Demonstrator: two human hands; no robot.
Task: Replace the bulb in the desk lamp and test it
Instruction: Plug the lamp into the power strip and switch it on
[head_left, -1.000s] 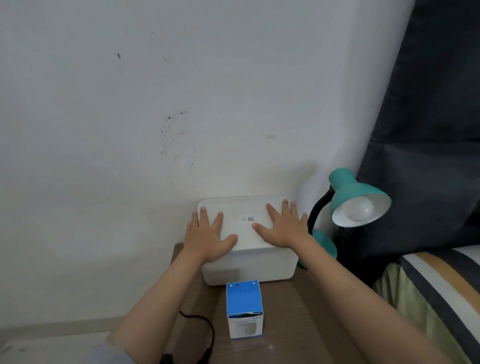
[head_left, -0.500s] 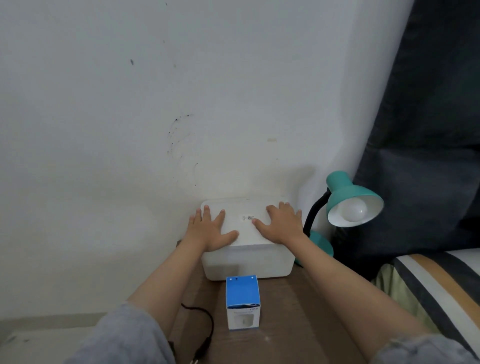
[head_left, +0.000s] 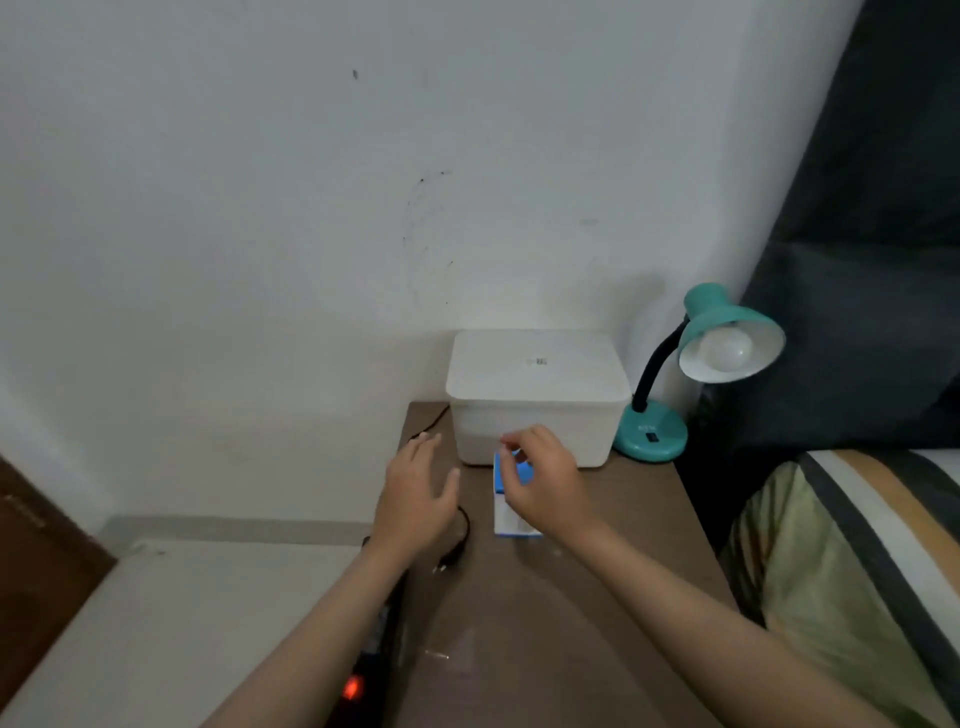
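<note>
Blue-and-white bulb box (head_left: 511, 512) under the curled right hand (head_left: 545, 486); left hand (head_left: 415, 499) open, empty

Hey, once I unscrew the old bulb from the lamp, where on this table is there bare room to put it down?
Bare wood lies on the table near the front edge, between your forearms, and right of the blue bulb box toward the bed. It is crowded at the back with the white bin and lamp, and left with the black cord.

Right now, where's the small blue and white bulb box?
In the head view, the bulb box stands on the wooden table, just in front of the white storage box, under the right hand reaching onto it.
</note>
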